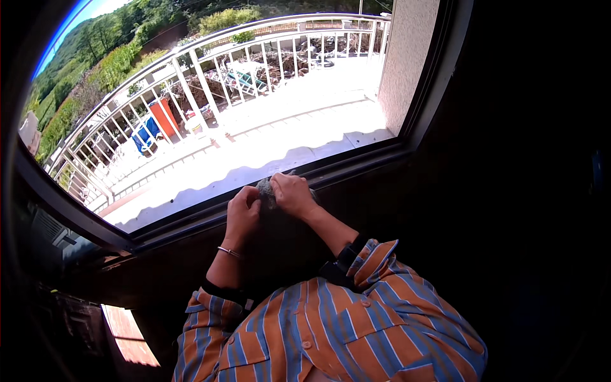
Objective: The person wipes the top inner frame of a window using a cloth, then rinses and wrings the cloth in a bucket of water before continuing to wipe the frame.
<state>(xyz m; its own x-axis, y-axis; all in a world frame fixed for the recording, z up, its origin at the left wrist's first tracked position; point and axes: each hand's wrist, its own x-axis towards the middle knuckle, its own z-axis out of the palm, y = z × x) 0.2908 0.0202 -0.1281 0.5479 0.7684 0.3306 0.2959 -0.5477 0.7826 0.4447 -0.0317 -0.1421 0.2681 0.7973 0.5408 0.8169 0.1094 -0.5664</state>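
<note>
A crumpled grey cloth (266, 189) is bunched up at the lower track of a dark window frame (343, 175). My right hand (292, 195) grips it, fingers bent over its right side, and a bit of it shows past the wrist side. Just left of the cloth, my left hand (242, 212) has its fingers curled toward the cloth's edge. Whether those fingers pinch the fabric cannot be made out. Both hands are over the frame's inner edge, and the wall below them is lost in deep shadow.
Beyond the frame lies a sunlit terrace (305, 119) with a white metal railing (200, 88). An orange board (163, 117) and a blue sheet (145, 133) show through the bars. A rough pale wall (414, 57) borders the right. The room is mostly dark; sunlight marks a reddish surface (129, 334) lower left.
</note>
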